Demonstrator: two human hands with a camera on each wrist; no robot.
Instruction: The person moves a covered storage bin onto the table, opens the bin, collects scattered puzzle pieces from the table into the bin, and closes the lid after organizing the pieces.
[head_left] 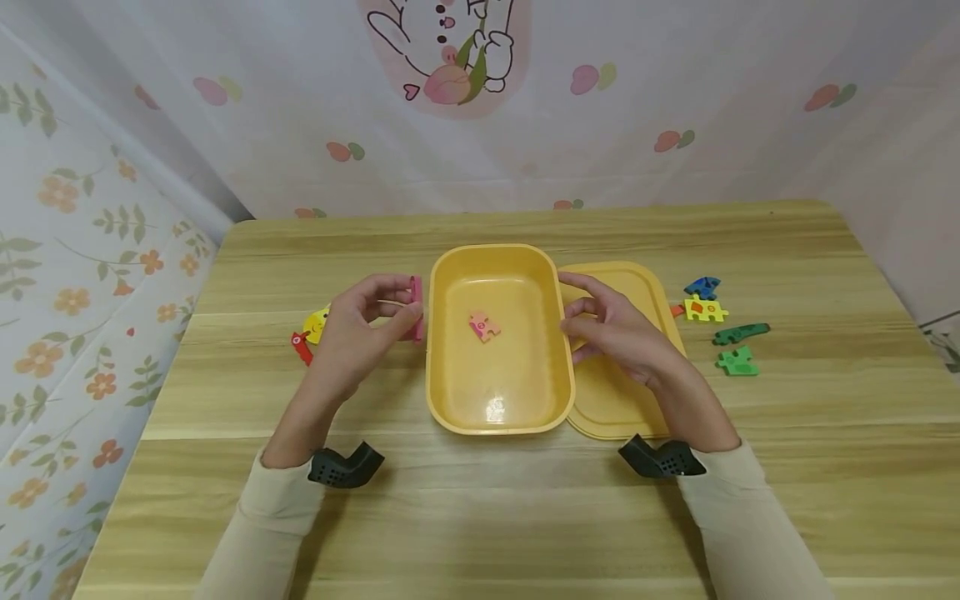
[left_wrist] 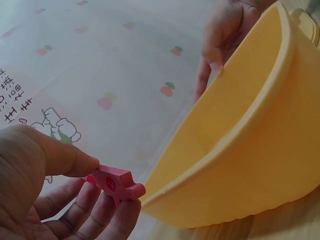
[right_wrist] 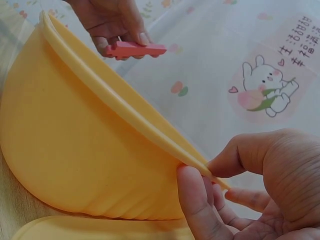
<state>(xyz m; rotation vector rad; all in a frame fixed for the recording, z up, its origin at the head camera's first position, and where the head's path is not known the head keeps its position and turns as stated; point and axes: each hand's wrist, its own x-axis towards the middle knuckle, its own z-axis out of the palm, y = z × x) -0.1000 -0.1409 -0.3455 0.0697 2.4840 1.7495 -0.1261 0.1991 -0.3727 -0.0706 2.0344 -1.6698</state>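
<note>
One pink piece (left_wrist: pixel 112 180) clamped between thumb and fingertips of the left hand (head_left: pixel 358 332) just beside the tub (right_wrist: pixel 85 125), judged light, stiff and smooth, best gripped by its flat faces, with the right hand (head_left: pixel 615 331) pinching the tub's rim (right_wrist: pixel 117 105).

The cloth (right_wrist: pixel 210 75) behind the yellow box (right_wrist: pixel 100 145) carries Chinese characters (right_wrist: pixel 284 50), 生活 and 幸福 among them (the rest is uncertain). Left of the box, the pink piece (left_wrist: pixel 117 175) bears a circled mark (left_wrist: pixel 111 184), too blurred to read.

A wood-grain table (head_left: pixel 480 508) and bunny-print cloth (head_left: pixel 517 133) suggest a home.
</note>
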